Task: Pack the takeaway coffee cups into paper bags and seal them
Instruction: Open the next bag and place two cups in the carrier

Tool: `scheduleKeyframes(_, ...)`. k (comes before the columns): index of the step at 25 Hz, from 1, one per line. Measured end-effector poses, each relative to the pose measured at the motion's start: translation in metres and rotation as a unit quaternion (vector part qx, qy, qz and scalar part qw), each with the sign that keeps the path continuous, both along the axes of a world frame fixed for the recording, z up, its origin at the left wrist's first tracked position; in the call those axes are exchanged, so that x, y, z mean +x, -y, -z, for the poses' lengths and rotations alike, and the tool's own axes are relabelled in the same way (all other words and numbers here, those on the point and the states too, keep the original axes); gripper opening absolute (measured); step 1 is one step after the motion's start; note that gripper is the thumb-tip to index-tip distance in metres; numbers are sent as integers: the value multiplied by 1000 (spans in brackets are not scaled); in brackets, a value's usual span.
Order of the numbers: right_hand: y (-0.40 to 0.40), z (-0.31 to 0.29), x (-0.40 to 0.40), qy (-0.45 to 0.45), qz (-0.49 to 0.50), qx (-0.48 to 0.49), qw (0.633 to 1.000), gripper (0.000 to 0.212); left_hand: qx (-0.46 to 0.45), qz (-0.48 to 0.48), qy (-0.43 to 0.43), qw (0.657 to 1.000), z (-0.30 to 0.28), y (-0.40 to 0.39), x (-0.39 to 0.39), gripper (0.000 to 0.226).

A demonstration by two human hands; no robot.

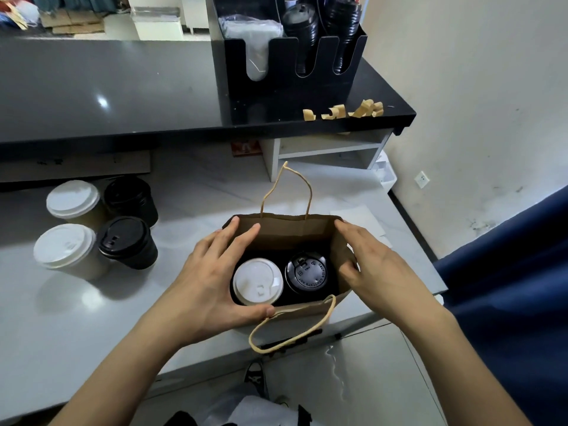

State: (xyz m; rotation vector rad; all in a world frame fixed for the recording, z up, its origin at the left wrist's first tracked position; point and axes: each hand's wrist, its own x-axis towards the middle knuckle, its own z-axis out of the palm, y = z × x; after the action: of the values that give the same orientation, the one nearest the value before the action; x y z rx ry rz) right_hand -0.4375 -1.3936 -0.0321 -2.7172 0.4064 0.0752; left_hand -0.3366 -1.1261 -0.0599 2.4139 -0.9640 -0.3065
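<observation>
A brown paper bag [295, 230] with twine handles stands open near the front edge of the pale counter [92, 318]. Inside it sit a white-lidded cup [257, 285] on the left and a black-lidded cup [307, 273] on the right. My left hand [212, 278] holds the bag's left rim, fingers over the edge and thumb along the near side. My right hand [373, 265] holds the right rim, fingers reaching to the far corner. Further left on the counter stand two white-lidded cups [66, 245] and two black cups [126, 241].
A raised black counter [107, 96] runs across the back, with a black organizer [292, 66] holding stacked lids and several brown tape pieces [347, 111] near its edge. White paper [362, 222] lies behind the bag. A wall and dark blue fabric [516, 272] stand at right.
</observation>
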Motion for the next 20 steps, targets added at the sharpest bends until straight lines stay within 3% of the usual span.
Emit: scheduleKeyframes(20, 75, 2, 112, -14, -59, 9, 998, 71, 20, -61, -4, 998, -4, 62, 82, 120)
